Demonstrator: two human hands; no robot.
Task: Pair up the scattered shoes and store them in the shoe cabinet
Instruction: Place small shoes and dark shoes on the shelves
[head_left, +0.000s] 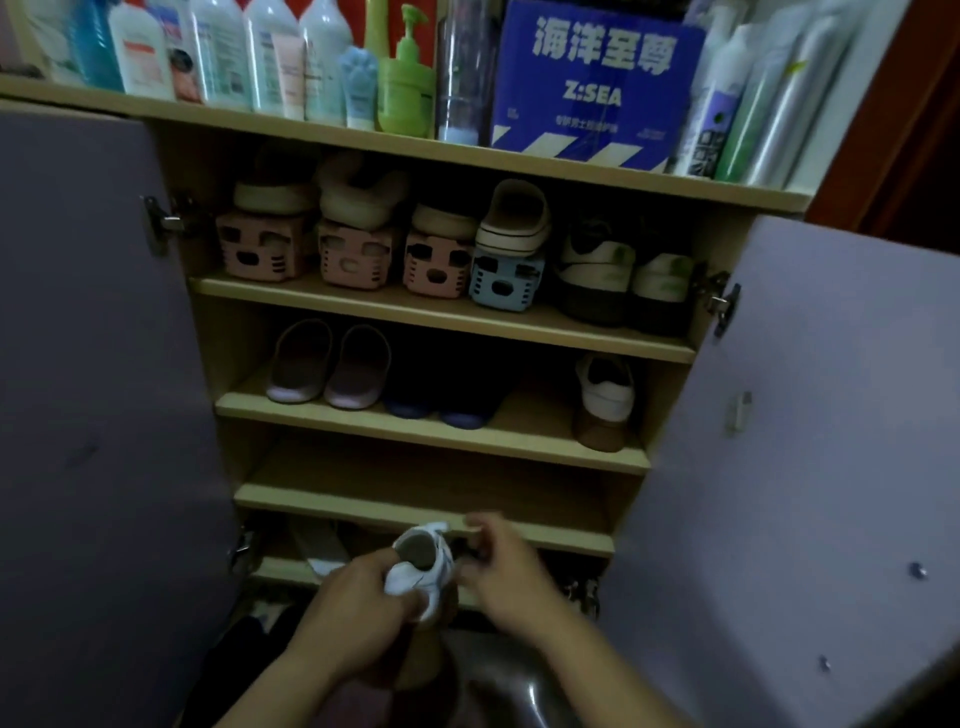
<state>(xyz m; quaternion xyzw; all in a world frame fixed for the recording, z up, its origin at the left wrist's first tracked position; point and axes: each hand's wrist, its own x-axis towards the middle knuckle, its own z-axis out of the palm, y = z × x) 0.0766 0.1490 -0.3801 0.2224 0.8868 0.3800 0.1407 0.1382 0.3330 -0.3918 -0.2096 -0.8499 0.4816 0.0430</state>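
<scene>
Before the open shoe cabinet (441, 306), low by its bottom shelf edge — left hand (358, 603) curls round a white sneaker (423, 569); right hand (501, 564) alongside, fingers bent, grip blurred — cannot tell. Matching sneaker (605, 397) sits at the second shelf's right end.

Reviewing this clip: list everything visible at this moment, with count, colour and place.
white shoe: one, white with a brown sole, held in front of the lower shelves
matching shoe: one, white and brown, second shelf, right end
slippers: two, pale pink, second shelf, left
dark shoes: two, blue-black, second shelf, middle
shoe racks: three pink, one blue, top shelf, with beige footwear on them
sneakers: two, white and dark, top shelf, right
bare shelf: one, wood, third down
cabinet doors: two, purple, swung open
bottles: many, mixed colours, cabinet top
blue box: one, cabinet top
left hand: grips the white shoe
right hand: at the shoe, grip unclear
</scene>
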